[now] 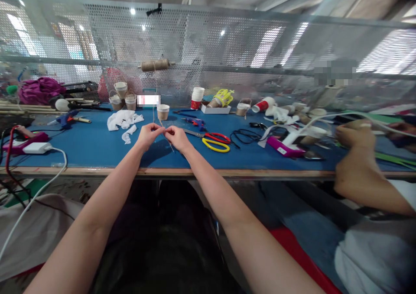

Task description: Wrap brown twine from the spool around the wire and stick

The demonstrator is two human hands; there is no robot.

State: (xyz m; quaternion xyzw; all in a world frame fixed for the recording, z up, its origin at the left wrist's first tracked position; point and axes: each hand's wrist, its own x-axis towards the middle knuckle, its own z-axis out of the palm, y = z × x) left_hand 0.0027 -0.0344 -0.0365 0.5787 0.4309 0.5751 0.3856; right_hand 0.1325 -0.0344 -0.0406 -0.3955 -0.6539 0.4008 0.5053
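My left hand (150, 134) and my right hand (177, 138) meet fingertip to fingertip above the blue table. Both pinch a thin brown twine (154, 88), which runs down from a twine spool (155, 65) on the mesh panel. A short end of it pokes out below my right fingers. Just behind my hands stands a small cup (163, 113) wrapped in brown with a white rim. Scissors (216, 141) with one red and one yellow handle lie right of my right hand, their blades pointing towards it.
Crumpled white cloth (122, 120) and several wrapped cups (121, 89) are at the left back. Glue guns (67, 120) lie on the table. A purple power strip (285, 147) with cables is to the right, near a co-worker's arm (360, 168). The table's wooden edge (169, 172) runs below my wrists.
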